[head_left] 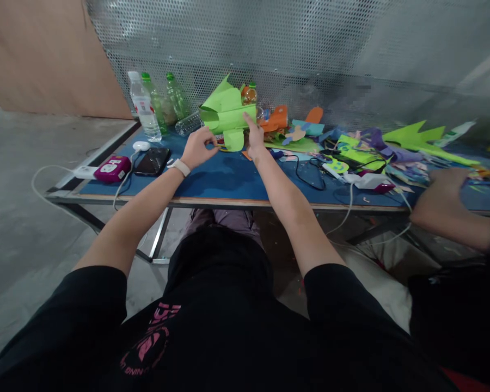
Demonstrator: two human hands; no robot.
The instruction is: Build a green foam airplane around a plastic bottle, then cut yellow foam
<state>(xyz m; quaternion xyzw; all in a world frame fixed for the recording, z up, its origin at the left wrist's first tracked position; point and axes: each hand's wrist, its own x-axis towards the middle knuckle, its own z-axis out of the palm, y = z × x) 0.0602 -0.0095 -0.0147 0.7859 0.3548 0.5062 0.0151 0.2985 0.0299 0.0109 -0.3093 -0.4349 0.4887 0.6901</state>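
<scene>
A bright green paper model point(224, 118), a rolled tube with flat fins that looks like a plane or rocket, is held just above the far part of the blue table. My right hand point(253, 136) grips its right end, the index finger laid along the tube. Just below its left end is my left hand point(200, 147), wearing a white wristband. The thumb and forefinger there are pinched together; whatever is between them, if anything, is too small to make out. The model partly hides an orange-filled bottle point(250, 95).
Bottles point(146, 111) stand at the back left, near a black phone point(152, 162) and a magenta power adapter point(112, 169) with a white cable. Paper scraps point(359, 152) and an orange paper model point(276, 120) lie rightward. A co-worker's hand point(443, 196) is at the right.
</scene>
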